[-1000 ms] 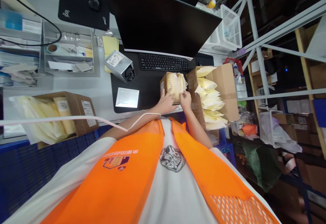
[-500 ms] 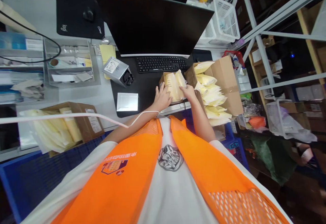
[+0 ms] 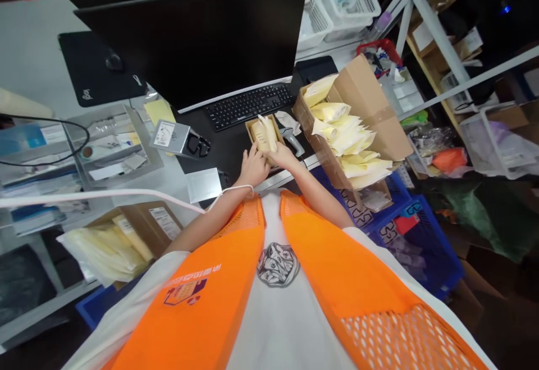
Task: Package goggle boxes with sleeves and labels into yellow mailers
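A small open cardboard box (image 3: 254, 128) stands on the black desk mat (image 3: 227, 146) in front of the keyboard (image 3: 248, 104). Pale yellow packets (image 3: 264, 134) stick up out of it. My left hand (image 3: 252, 169) rests against the box's near left side, fingers curled on it. My right hand (image 3: 283, 156) pinches the packets at the box's near right edge. To the right, a larger cardboard box (image 3: 366, 106) lies tipped, with several yellow packets (image 3: 345, 140) spilling from its open side.
A dark monitor (image 3: 197, 39) rises behind the keyboard. A grey label printer (image 3: 174, 137), a white sheet (image 3: 204, 185) and a handheld scanner (image 3: 292, 140) lie on the mat. Another box of yellow packets (image 3: 122, 241) sits at the left. Blue crates (image 3: 404, 235) and metal shelving (image 3: 442, 39) stand at right.
The view has swung left and tilted. Both hands stay at the small box; the packets now stand more upright and narrower between my fingers.
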The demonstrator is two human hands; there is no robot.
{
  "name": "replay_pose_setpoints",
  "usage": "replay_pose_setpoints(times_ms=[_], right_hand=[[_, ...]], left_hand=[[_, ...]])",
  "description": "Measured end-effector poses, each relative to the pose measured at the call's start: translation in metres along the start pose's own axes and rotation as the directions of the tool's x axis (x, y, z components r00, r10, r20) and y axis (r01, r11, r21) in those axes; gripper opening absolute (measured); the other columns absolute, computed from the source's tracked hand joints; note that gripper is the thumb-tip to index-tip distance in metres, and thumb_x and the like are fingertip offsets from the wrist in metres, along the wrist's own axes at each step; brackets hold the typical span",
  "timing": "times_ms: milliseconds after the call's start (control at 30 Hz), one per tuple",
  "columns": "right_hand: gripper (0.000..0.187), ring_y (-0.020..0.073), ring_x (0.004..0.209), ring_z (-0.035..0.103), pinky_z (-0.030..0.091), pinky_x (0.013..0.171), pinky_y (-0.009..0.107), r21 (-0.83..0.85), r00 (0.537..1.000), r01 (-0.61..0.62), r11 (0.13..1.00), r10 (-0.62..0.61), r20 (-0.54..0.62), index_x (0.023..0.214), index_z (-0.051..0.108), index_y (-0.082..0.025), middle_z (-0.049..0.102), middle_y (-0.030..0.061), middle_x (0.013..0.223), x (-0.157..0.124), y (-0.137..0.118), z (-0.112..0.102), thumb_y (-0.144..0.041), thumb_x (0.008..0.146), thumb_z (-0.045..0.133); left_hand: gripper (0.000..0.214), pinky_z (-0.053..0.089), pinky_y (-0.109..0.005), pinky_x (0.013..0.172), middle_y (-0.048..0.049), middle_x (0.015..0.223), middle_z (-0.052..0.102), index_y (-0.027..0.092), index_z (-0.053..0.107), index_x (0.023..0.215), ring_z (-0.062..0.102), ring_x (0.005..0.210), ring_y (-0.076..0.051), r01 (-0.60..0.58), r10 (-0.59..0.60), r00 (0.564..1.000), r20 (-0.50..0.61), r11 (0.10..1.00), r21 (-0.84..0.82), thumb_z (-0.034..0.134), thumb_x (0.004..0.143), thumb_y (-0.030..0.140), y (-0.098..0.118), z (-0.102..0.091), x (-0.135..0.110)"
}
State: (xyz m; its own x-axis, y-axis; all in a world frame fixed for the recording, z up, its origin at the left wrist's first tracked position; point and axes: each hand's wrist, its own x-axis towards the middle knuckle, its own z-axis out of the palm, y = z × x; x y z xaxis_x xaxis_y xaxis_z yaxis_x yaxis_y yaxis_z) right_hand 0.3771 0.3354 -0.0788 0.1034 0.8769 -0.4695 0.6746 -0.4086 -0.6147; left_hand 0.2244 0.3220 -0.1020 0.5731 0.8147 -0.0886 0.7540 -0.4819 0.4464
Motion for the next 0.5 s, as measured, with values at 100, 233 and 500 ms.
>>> replay_pose_setpoints(times_ms=[100, 233, 500], right_hand=[[0.045, 0.0275, 0.119, 0.068, 0.052, 0.105, 0.037, 0.01, 1.0, 0.002, 1.0, -0.002, -0.004, 0.132, 0.061, -0.012, 0.07, 0.0151, 0.129, 0.001, -0.002, 0.007, -0.034, 0.094, 0.056], [0.042, 0.0265, 0.112, 0.07, 0.054, 0.097, 0.031, -0.005, 0.998, 0.028, 1.0, -0.028, 0.058, 0.127, 0.066, -0.013, 0.073, 0.0132, 0.121, 0.002, -0.003, 0.009, -0.034, 0.091, 0.059], [0.062, 0.0197, 0.086, 0.072, 0.051, 0.081, 0.023, 0.065, 0.94, 0.129, 0.989, -0.143, 0.309, 0.091, 0.078, -0.014, 0.076, 0.0061, 0.085, 0.001, 0.008, -0.007, -0.066, 0.1, 0.046]], left_hand=[[0.037, 0.033, -0.064, 0.117, -0.0222, 0.125, 0.066, 0.014, 0.075, 0.108, 0.021, 0.157, -0.036, 0.031, -0.031, 0.999, 0.007, 0.999, 0.02, 0.042, 0.094, 0.024, -0.007, 0.0, -0.006], [0.035, 0.037, -0.059, 0.118, -0.0209, 0.125, 0.065, 0.013, 0.072, 0.11, 0.02, 0.158, -0.036, 0.009, -0.009, 1.0, -0.017, 1.0, -0.003, 0.043, 0.095, 0.026, -0.012, 0.003, -0.006], [0.039, 0.043, -0.043, 0.117, -0.0163, 0.122, 0.068, 0.013, 0.06, 0.126, 0.052, 0.139, -0.026, 0.11, -0.168, 0.962, -0.215, 0.96, -0.258, 0.036, 0.1, 0.027, -0.014, 0.0, 0.005]])
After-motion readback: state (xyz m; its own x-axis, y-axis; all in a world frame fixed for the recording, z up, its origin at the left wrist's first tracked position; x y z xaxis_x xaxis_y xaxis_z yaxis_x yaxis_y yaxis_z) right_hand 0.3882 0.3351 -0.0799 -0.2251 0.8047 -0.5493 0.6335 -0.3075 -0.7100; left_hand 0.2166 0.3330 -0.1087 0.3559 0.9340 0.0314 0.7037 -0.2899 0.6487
